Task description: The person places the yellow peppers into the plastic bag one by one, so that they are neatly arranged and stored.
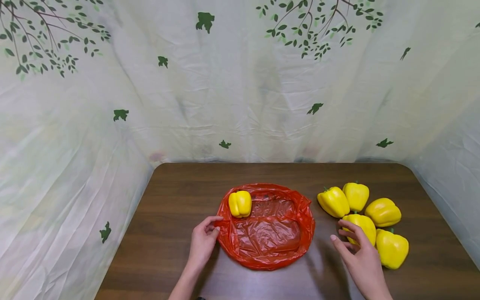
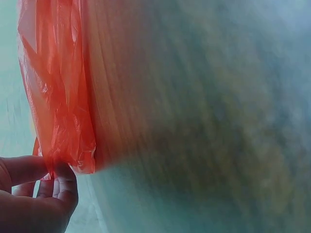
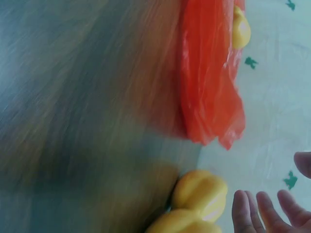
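Observation:
A red plastic bag (image 1: 268,233) lies spread open on the table, its rim rolled into a rough ring. One yellow bell pepper (image 1: 240,204) rests inside at the bag's back left. My left hand (image 1: 204,241) pinches the bag's left rim between thumb and fingers, as the left wrist view also shows at the red film (image 2: 60,97). To the right of the bag, my right hand (image 1: 360,258) is held over the table with fingers spread and nothing in them. It partly covers a yellow bell pepper (image 1: 361,225) in the group beside it.
Several more yellow bell peppers, among them the front one (image 1: 391,248) and the back one (image 1: 356,196), cluster at the table's right. The brown wooden table (image 1: 180,187) ends against a pale curtain (image 1: 247,104) printed with leaves and birds.

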### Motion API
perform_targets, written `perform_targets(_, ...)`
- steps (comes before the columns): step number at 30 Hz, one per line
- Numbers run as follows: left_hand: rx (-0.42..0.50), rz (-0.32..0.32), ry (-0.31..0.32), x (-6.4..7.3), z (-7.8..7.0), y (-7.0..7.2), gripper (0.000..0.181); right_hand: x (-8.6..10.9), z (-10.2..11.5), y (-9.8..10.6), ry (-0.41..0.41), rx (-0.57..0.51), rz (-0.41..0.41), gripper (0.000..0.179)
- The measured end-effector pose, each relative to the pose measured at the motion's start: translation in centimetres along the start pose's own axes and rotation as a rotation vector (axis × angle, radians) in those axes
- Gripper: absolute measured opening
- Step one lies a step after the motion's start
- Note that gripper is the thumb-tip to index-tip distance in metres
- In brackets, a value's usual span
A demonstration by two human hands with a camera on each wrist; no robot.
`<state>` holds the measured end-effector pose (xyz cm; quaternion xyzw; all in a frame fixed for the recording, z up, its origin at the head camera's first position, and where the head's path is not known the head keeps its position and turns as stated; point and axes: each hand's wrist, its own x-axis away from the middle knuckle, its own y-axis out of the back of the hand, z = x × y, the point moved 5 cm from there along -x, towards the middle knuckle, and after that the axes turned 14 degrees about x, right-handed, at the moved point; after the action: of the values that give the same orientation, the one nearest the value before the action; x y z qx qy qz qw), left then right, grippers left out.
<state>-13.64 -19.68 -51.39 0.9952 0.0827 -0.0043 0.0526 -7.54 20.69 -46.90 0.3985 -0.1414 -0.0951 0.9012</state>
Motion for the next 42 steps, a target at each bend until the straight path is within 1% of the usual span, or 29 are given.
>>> perform_targets(4, 0.002, -0.004, 0.001, 0.0, 0.0, 0.0, 0.029, 0.2, -1.1, 0.7, -0.016, 0.018, -0.03, 0.075)
perform_targets(8, -0.007, -0.007, 0.018, 0.0, -0.1, 0.0, 0.029, 0.4, -2.0, 1.5, -0.006, 0.054, -0.089, 0.069)
perform_targets(13, -0.023, -0.001, 0.022, 0.0, -0.2, 0.0, 0.029, 0.6, -2.9, 2.4, 0.04, 0.096, -0.184, 0.059)
perform_targets(19, -0.027, 0.007, 0.039, -0.1, -0.2, 0.0, 0.029, 0.6, -4.1, 3.7, 0.148, 0.15, -0.305, 0.051)
perform_targets(22, -0.031, 0.016, 0.039, -0.1, -0.3, 0.1, 0.029, 0.6, -4.8, 4.4, 0.166, 0.186, -0.335, 0.05)
perform_targets(25, -0.029, 0.028, 0.038, -0.1, -0.4, 0.1, 0.03, 0.6, -5.5, 5.1, 0.161, 0.219, -0.358, 0.048)
perform_targets(29, -0.021, 0.041, 0.043, -0.2, -0.4, 0.2, 0.028, 0.5, -6.4, 5.7, 0.152, 0.242, -0.372, 0.047)
perform_targets(33, -0.025, 0.04, 0.047, -0.2, -0.4, 0.4, 0.027, 0.1, -7.2, 6.0, 0.172, 0.255, -0.371, 0.048)
perform_targets(36, -0.034, 0.035, 0.058, -0.3, -0.3, 0.5, 0.026, -0.3, -7.9, 6.2, 0.207, 0.263, -0.365, 0.05)
perform_targets(42, -0.051, 0.037, 0.078, -0.3, -0.2, 0.5, 0.027, -1.1, -9.3, 6.5, 0.319, 0.272, -0.317, 0.055)
